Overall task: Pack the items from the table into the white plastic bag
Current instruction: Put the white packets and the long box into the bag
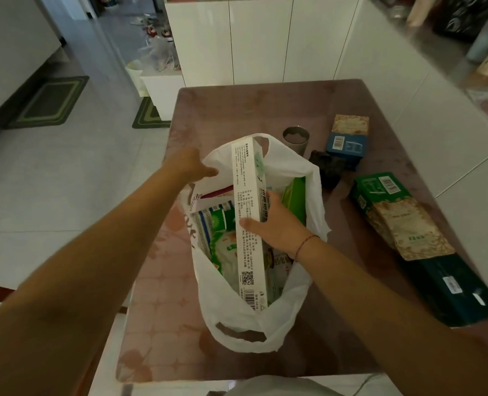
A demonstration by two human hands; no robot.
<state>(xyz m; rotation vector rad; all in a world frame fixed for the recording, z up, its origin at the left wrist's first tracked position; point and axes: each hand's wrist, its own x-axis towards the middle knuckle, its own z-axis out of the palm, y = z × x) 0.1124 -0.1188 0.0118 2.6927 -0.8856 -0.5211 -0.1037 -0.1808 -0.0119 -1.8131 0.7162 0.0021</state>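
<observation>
On the pink worktop [237,104], the left hand [194,167] holds the white plastic bag [237,332] open by its rim. The right hand [277,224] grips a long white box [247,212], half inside. The next move is probably to lower it fully and let go.

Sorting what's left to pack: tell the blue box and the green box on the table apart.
The blue box lies farther off, beige end on the far side; the green box lies nearer, beige end on the near side. Both lie flat and show barcodes.
</observation>
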